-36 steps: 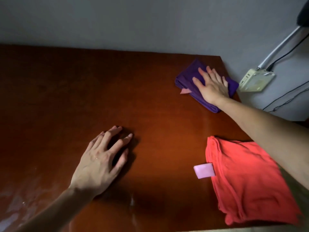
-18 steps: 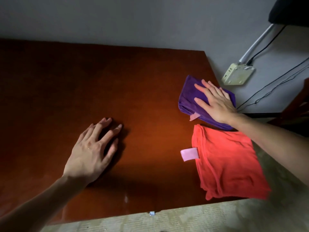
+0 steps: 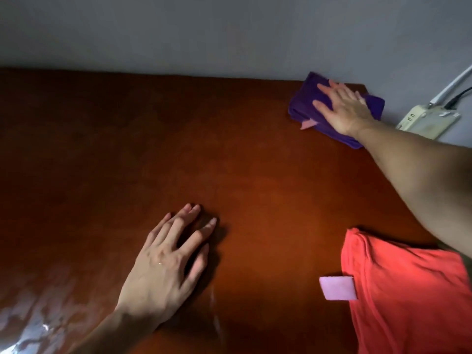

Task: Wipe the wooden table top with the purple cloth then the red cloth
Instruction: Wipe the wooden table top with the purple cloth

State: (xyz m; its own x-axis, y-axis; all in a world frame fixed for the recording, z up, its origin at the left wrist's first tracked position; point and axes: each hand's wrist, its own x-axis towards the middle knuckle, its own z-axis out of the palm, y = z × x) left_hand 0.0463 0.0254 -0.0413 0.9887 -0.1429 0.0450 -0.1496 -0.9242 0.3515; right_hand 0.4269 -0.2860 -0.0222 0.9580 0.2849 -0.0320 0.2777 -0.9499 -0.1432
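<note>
The folded purple cloth [image 3: 305, 104] lies at the far right corner of the dark reddish wooden table top [image 3: 127, 149], against the wall. My right hand [image 3: 343, 109] lies flat on it, fingers spread, pressing it to the wood. A small pink tag sticks out at the cloth's near edge. The folded red cloth [image 3: 408, 297] rests at the near right of the table with a pink label at its left edge; my right forearm crosses above its far corner. My left hand [image 3: 168, 261] rests palm down on the bare wood near the middle front, holding nothing.
A grey wall runs along the table's far edge. Right of the table, a pale power strip [image 3: 426, 121] with a white conduit and a black cable hangs on the wall. Glare patches show on the wood at the near left.
My right hand has pushed the purple cloth away from beside the red cloth to the far right corner. The view has tilted forward. My left hand has stayed planted.
</note>
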